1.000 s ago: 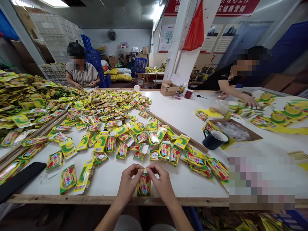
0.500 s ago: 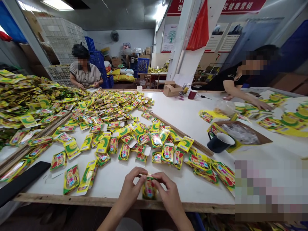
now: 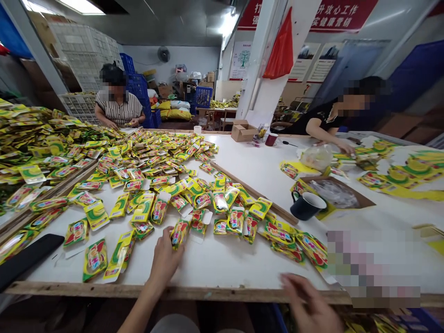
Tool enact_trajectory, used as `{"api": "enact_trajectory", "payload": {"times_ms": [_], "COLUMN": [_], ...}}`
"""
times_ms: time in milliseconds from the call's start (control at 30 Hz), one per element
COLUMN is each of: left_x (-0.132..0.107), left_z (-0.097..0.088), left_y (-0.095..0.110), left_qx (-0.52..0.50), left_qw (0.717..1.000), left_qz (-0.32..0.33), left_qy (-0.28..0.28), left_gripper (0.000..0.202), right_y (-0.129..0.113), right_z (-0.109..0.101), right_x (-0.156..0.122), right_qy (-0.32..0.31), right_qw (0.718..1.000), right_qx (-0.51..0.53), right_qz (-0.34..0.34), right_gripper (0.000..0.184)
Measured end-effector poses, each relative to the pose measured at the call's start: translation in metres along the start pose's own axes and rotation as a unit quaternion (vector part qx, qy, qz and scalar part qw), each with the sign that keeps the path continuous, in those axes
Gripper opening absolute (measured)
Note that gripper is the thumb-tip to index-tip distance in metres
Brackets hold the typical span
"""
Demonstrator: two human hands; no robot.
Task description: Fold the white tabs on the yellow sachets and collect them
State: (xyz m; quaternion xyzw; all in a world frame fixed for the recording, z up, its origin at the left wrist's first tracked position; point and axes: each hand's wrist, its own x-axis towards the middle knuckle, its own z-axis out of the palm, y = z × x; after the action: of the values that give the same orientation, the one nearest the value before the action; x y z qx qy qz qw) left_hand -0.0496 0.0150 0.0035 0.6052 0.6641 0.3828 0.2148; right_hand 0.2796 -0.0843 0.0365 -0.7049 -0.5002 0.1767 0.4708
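Note:
My left hand [image 3: 167, 253] reaches forward over the white table, its fingers closed around the edge of a small yellow-green printed carton [image 3: 180, 232] at the near side of the pile. Around that carton lie more of the same kind, such as one with a white flap [image 3: 161, 208] and one with a barcode [image 3: 143, 209]. My right hand [image 3: 310, 303] is low on the right, over the table's front edge and partly smeared by motion. Its fingers are loosely apart and I see nothing in them.
A wooden strip [image 3: 255, 192] borders the loose cartons [image 3: 163, 152]. A dark mug [image 3: 308, 206] stands beside an open box with clear plastic [image 3: 335, 193]. A black phone-like slab [image 3: 31, 259] lies front left. Two co-workers sit across the table; one person's hand [image 3: 345, 147] touches flat cartons.
My hands have separated. The carton they held together is out of sight; my left hand moved forward-left to another carton, and my right hand moved right to the table edge.

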Motion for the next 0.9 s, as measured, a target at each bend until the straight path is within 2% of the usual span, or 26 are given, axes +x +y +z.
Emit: {"api": "enact_trajectory", "payload": {"times_ms": [67, 133, 167, 233, 333, 433, 500, 633, 733, 833, 900], "left_x": [-0.028, -0.05, -0.058, -0.066, -0.062, -0.05, -0.044, -0.034, -0.031, -0.032, -0.034], "left_z": [0.002, 0.005, 0.006, 0.008, 0.007, 0.003, -0.001, -0.009, -0.012, -0.008, -0.004], "left_y": [0.002, 0.004, 0.006, 0.011, 0.02, 0.027, 0.029, 0.026, 0.022, 0.019, 0.019], "left_qx": [-0.073, -0.124, -0.14, -0.165, -0.224, -0.282, -0.289, -0.256, -0.246, -0.248, -0.264], "left_qw": [0.997, 0.992, 0.99, 0.985, 0.972, 0.95, 0.943, 0.945, 0.944, 0.946, 0.944], "left_qz": [-0.005, 0.013, 0.023, 0.035, 0.021, 0.014, 0.025, 0.048, 0.056, 0.077, 0.084], "left_qy": [-0.009, -0.012, -0.015, -0.025, -0.062, -0.13, -0.165, -0.199, -0.211, -0.195, -0.177], "left_gripper": [0.045, 0.049, 0.052, 0.059, 0.061, 0.043, 0.036, 0.029, 0.024, 0.024, 0.029], "right_y": [-0.032, -0.059, -0.069, -0.079, -0.076, -0.062, -0.056, -0.055, -0.061, -0.064, -0.063], "right_z": [0.064, 0.116, 0.135, 0.155, 0.157, 0.145, 0.139, 0.137, 0.141, 0.148, 0.152], "right_x": [-0.01, -0.019, -0.022, -0.025, -0.024, -0.021, -0.019, -0.009, -0.001, 0.002, 0.001], "right_qy": [-0.111, -0.159, -0.172, -0.176, -0.182, -0.214, -0.233, -0.269, -0.281, -0.251, -0.223], "right_qw": [0.987, 0.963, 0.952, 0.939, 0.938, 0.935, 0.933, 0.929, 0.927, 0.934, 0.938], "right_qx": [0.115, 0.216, 0.255, 0.295, 0.294, 0.282, 0.273, 0.248, 0.23, 0.224, 0.243], "right_qz": [0.003, 0.008, 0.009, 0.002, -0.019, -0.032, -0.04, -0.061, -0.092, -0.124, -0.11], "right_gripper": [0.026, 0.027, 0.028, 0.027, 0.022, 0.023, 0.022, 0.021, 0.019, 0.016, 0.015]}}
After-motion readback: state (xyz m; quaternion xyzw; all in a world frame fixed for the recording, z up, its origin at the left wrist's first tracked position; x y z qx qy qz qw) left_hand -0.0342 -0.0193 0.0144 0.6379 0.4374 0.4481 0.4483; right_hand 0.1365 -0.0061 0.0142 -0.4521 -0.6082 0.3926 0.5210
